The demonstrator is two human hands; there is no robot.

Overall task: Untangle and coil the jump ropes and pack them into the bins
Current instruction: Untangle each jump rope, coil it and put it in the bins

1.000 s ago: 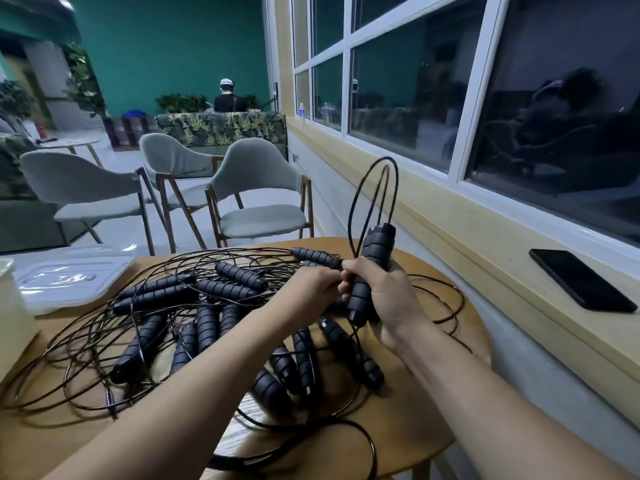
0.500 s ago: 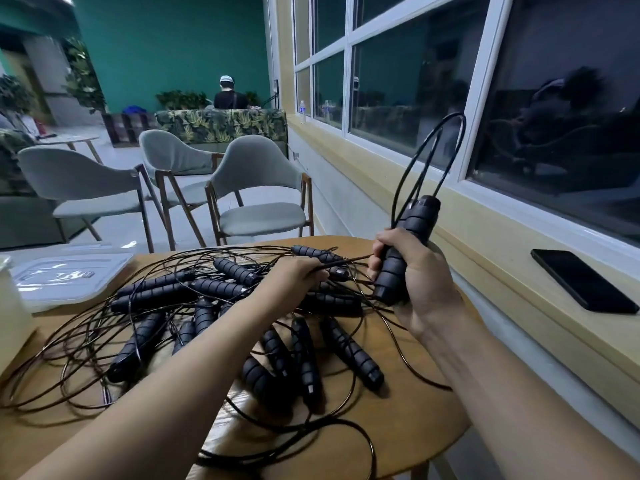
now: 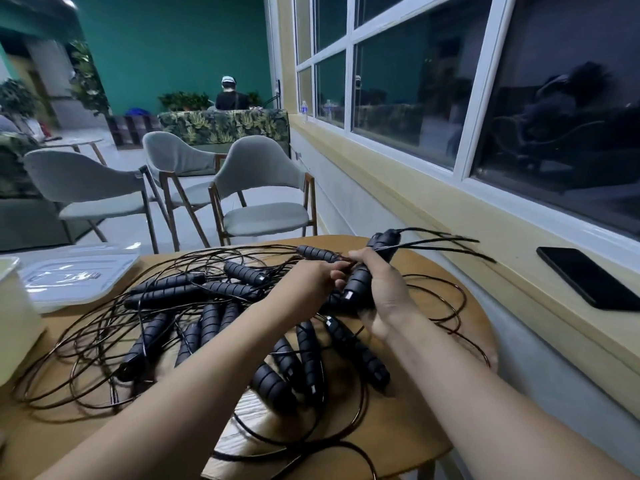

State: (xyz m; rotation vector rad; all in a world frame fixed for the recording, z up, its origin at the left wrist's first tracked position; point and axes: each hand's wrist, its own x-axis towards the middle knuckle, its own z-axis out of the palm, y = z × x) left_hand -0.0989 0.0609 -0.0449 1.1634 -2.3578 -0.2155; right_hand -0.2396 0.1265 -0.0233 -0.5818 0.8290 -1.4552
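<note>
**Light handles, springy cord: hold by the foam**

At centre-right of the frame, the right hand [image 3: 377, 296] clenches a pair of black ribbed foam jump-rope handles [image 3: 358, 282]. Their thin black cord [image 3: 450, 241] fans toward the upper right. The left hand [image 3: 308, 282] curls against them; whether it pinches the cord I cannot tell. The cord looks light, wiry, slick and likely to spring open, so the foam offers the sure hold. A tangled heap of matching ropes [image 3: 211, 317] lies mid-frame on the round wooden table [image 3: 433, 427].

Your right hand [image 3: 381, 296] grips a pair of black ribbed handles [image 3: 360, 280], tilted, their thin cords [image 3: 446, 242] fanning out beyond your fingertips. The other jump ropes [image 3: 214, 306] lie tangled beneath and left of your left hand [image 3: 308, 287]. A pale bin [image 3: 14, 317] stands far left of it.
</note>
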